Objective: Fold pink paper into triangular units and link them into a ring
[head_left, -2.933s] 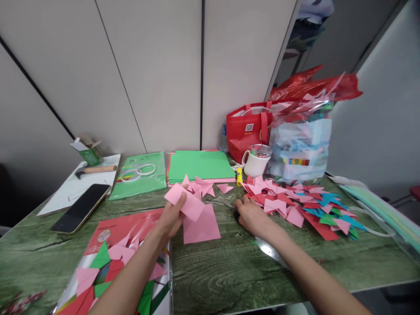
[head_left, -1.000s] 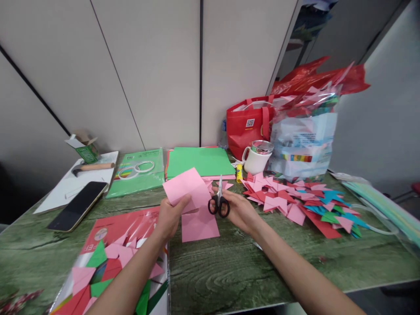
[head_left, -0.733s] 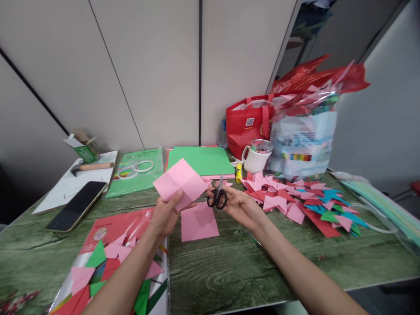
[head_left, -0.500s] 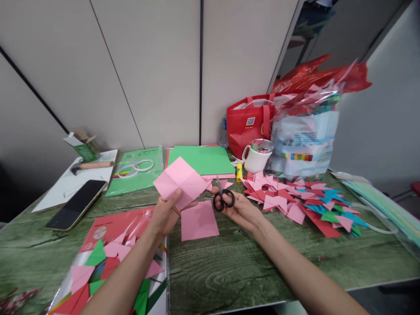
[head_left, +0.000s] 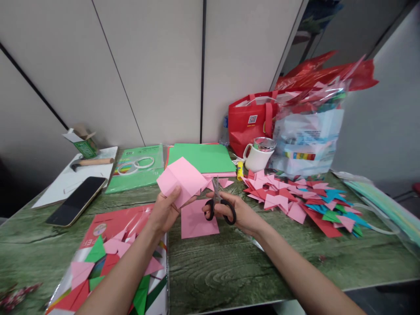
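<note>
- The left hand (head_left: 164, 212) is raised just above the counter (head_left: 229, 267), forearm reaching in from the lower left, thumb pointing up.
- Its grip is closed on a creased pink paper square (head_left: 182, 179), thumb on the near face, fingers behind; the sheet is held tilted, one corner up, clear of the counter.
- The right hand (head_left: 241, 214) comes in from the lower right, palm turned toward the left hand, just beside the sheet.
- Its grip is closed through the black loops of the scissors (head_left: 218, 203); the blades point up and away, close together, tips near the right edge of the held square. Whether the blades touch the paper cannot be told.
- A second pink sheet (head_left: 198, 223) lies flat on the counter, directly under both hands.
- A clear plastic pack (head_left: 111, 258) at the near left, under the left forearm, holds pink, green and red paper triangles.
- A white mug (head_left: 257, 155) with a shiny rim stands at the back, beside a red tote bag (head_left: 251, 127); what the mug holds cannot be seen.
- A clear plastic bag (head_left: 308, 131) to the right of the tote is stuffed with coloured folded pieces.
- A loose heap of folded paper shapes (head_left: 295, 199), pink, red, blue and green, spreads across the counter on the right.
- A stack of green sheets (head_left: 200, 157) lies behind the hands.
- A phone (head_left: 77, 200) lies far left.
</note>
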`<state>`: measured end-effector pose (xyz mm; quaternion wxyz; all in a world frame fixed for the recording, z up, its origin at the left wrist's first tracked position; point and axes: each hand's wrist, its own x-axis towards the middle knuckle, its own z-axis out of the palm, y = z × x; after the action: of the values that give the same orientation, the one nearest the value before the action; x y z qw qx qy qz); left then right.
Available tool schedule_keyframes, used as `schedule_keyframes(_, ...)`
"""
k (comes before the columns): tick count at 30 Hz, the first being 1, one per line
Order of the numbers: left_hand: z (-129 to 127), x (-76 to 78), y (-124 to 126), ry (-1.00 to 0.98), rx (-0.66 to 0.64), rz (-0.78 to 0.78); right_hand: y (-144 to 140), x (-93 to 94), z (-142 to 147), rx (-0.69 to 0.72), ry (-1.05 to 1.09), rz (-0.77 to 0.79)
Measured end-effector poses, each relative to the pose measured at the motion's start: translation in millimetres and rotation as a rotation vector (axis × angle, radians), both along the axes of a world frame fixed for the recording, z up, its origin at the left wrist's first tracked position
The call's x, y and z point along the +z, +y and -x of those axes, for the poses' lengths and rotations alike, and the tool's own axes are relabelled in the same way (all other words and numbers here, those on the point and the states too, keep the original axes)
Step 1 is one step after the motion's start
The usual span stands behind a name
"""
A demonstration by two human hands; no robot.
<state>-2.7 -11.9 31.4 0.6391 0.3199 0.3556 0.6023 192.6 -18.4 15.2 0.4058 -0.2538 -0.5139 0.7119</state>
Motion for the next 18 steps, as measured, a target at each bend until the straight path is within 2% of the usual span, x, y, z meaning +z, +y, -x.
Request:
schedule_keyframes(3,0.1,0.6,-0.5,0.004,-0.021,-0.014,-0.8,-0.2,-0.6,0.044,0.01,0.035)
schedule_keyframes(7,-0.2,-1.1,-1.7,0.029,-0.065,-0.012,-3.0,2.1,-0.7,0.068,-0.05,-0.022)
schedule_keyframes(18,-0.2,-3.7,-3.9,0.078,-0.108,-0.061,-2.3,1.1,-1.3,0.007,-0.124,-0.084)
